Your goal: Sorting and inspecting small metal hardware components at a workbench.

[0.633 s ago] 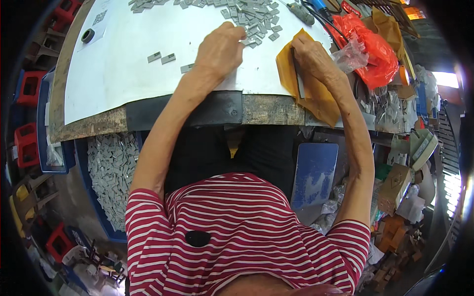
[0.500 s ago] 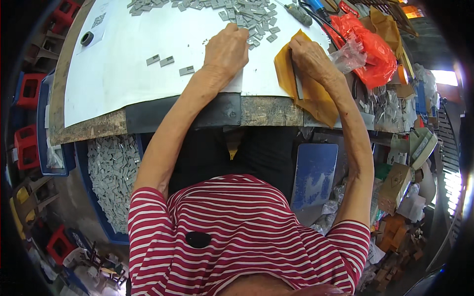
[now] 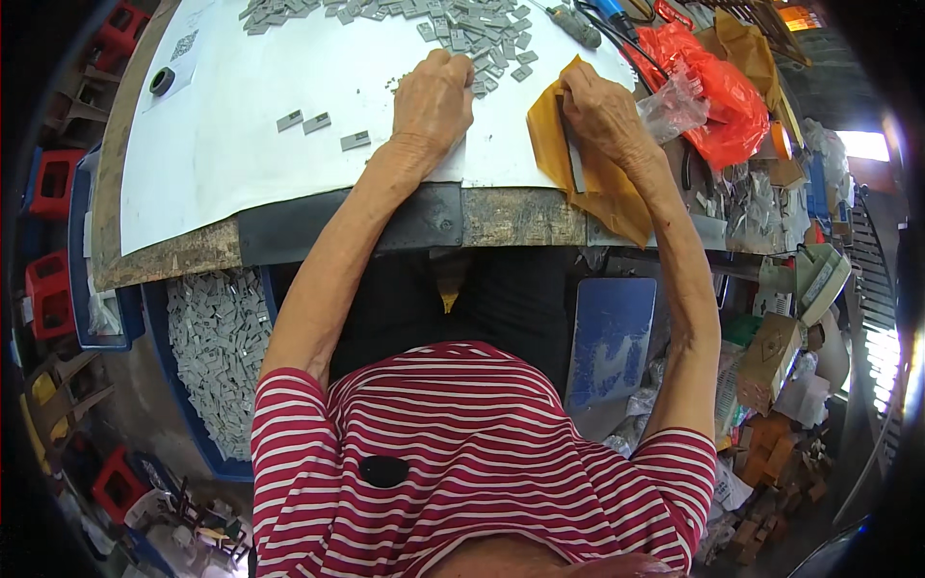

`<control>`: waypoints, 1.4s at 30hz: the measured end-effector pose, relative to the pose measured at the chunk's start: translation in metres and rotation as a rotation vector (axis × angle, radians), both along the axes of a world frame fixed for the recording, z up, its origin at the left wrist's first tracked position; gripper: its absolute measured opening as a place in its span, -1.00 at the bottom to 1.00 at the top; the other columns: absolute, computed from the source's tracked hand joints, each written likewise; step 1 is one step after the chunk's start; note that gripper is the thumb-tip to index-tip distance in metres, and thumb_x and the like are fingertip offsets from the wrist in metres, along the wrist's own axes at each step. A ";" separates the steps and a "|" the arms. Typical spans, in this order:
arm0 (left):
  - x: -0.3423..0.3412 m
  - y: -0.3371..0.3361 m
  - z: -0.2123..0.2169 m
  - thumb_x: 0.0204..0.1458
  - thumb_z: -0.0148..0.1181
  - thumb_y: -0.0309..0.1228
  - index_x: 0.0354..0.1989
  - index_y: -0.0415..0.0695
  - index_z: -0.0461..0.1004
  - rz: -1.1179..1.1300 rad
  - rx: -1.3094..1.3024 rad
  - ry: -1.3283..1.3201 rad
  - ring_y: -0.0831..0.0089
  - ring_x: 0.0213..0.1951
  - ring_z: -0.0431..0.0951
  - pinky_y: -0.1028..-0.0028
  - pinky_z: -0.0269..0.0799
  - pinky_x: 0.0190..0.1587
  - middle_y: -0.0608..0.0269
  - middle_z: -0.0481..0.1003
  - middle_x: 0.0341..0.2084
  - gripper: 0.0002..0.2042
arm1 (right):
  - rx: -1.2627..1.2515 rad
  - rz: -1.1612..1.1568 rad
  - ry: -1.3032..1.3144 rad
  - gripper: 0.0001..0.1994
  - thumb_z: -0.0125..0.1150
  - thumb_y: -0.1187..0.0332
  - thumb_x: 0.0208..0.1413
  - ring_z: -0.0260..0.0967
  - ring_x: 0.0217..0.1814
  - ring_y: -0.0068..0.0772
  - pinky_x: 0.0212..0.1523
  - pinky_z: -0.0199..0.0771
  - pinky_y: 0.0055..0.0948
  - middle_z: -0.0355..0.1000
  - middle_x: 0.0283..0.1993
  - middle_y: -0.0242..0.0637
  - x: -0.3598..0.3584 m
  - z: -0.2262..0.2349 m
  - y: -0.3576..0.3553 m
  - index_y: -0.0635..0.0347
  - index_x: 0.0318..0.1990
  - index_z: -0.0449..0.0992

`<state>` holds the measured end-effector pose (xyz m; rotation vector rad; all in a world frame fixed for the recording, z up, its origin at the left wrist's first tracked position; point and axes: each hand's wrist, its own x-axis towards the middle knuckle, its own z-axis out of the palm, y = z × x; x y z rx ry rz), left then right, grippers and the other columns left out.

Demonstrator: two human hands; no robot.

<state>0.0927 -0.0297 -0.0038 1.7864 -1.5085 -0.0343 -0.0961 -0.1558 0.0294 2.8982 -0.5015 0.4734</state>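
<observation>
My left hand (image 3: 432, 104) rests closed on white paper (image 3: 241, 135), its fingers curled beside a pile of small grey rectangular pieces (image 3: 472, 24). What it holds, if anything, is hidden under the fingers. Over to the right, my right hand (image 3: 605, 111) grips a folded yellow-brown sheet (image 3: 549, 135). Along that sheet, below the fingers, shows a thin grey strip (image 3: 576, 166); I cannot tell whether the hand holds it too. A few separate grey pieces (image 3: 316, 122) lie left of my left hand.
A black ring (image 3: 162, 81) sits at the table's left. Beyond my right hand are a dark-handled tool (image 3: 576, 27), cables and a red plastic bag (image 3: 718, 111). Below the table edge, a blue bin (image 3: 207, 448) holds many grey pieces. Red stools (image 3: 56, 181) stand at far left.
The whole view shifts slightly, so the table and things on it appear a little further left. Both hands keep nearly the same places and grips.
</observation>
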 end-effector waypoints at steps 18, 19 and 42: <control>0.002 0.015 0.005 -0.16 0.06 -0.52 -0.39 -0.29 0.42 -0.135 -0.088 0.116 0.33 -0.47 0.47 0.42 0.37 -0.36 0.08 0.44 -0.52 -0.86 | 1.649 -0.229 -0.691 -0.87 0.08 0.40 0.01 0.16 -0.61 -0.76 -0.60 0.18 -0.73 0.35 -0.52 -0.39 -0.005 0.024 0.096 0.29 -0.42 0.41; 0.000 0.019 0.010 -0.16 0.06 -0.52 -0.39 -0.29 0.42 -0.137 -0.085 0.119 0.33 -0.47 0.47 0.42 0.37 -0.36 0.08 0.44 -0.52 -0.86 | 1.713 -0.244 -0.726 -0.87 0.08 0.39 0.00 0.17 -0.60 -0.75 -0.61 0.19 -0.75 0.36 -0.52 -0.37 -0.004 0.024 0.101 0.30 -0.42 0.42; -0.014 0.077 0.016 0.01 0.00 -0.45 -0.26 -0.20 0.48 -0.362 0.087 0.709 0.64 -0.46 0.41 0.64 0.34 -0.37 0.33 0.46 -0.54 -0.82 | 1.766 -0.375 -0.577 -0.88 0.15 0.44 -0.04 0.24 -0.65 -0.69 -0.67 0.24 -0.73 0.39 -0.56 -0.32 0.016 0.005 0.124 0.33 -0.45 0.43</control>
